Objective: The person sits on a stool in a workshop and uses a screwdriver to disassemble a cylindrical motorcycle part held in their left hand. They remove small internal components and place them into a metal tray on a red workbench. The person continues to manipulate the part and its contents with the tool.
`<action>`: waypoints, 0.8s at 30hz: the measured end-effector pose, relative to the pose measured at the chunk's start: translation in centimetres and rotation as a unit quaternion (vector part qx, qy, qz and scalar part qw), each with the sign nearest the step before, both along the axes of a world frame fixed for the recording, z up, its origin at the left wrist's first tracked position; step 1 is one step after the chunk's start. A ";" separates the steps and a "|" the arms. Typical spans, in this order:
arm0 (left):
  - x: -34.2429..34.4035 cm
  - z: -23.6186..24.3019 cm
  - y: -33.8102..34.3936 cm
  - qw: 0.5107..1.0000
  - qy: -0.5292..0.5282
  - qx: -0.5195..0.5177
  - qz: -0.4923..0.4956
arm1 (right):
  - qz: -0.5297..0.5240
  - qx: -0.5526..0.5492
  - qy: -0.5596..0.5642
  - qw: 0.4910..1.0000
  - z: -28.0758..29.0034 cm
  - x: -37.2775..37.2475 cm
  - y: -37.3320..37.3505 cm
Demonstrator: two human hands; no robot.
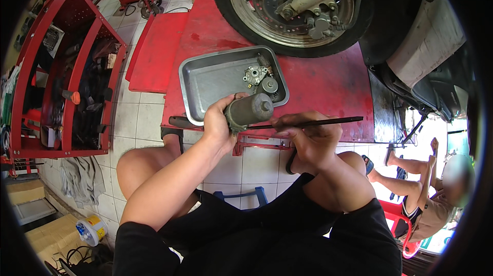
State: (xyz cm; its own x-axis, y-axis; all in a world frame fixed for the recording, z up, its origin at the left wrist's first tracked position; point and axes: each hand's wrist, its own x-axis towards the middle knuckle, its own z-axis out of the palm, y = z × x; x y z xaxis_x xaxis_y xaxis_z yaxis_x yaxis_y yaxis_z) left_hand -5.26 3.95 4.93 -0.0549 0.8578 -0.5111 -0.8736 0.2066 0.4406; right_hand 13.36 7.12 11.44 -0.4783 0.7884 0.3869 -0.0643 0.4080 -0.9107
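My left hand (221, 122) is wrapped round a dirty grey cylindrical motor (250, 110), a starter motor by its look, held above the near rim of a metal tray (197, 86). A slim dark tool (328, 121) with a thin shaft, like a screwdriver, lies in the pinched fingers of my right hand (314, 135). Its shaft points left and reaches the motor's near side; whether the tip touches is hidden. Inside the tray's right end sit a silver metal housing (255, 74), a round grey part (268, 87) and smaller greasy parts.
The tray rests on a red bench (328, 86). Beyond it stands a motorcycle wheel (287, 9) with a brake disc. A dark handle (183, 122) lies at the bench's near edge. To the left is a red tool cart (67, 70); a seated person (426, 194) is at right.
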 end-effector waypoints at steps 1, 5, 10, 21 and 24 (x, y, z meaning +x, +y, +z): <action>0.0 0.0 0.0 1.000 0.000 0.004 -0.002 | -0.006 0.005 0.010 1.000 -0.1 0.0 0.0; 0.2 0.3 0.1 1.000 0.007 -0.009 0.007 | -0.014 0.042 0.001 0.999 0.0 -0.2 0.2; -1.1 0.6 0.2 0.998 0.057 0.000 0.008 | -0.004 0.049 0.021 0.999 -0.9 -0.1 0.4; -10.6 4.7 1.3 0.965 -0.085 0.102 0.224 | -0.003 0.112 -0.270 0.956 -4.7 -2.9 2.0; -12.0 4.7 1.6 0.953 -0.126 0.135 0.243 | 0.058 0.183 -0.288 0.938 -7.5 -5.3 1.9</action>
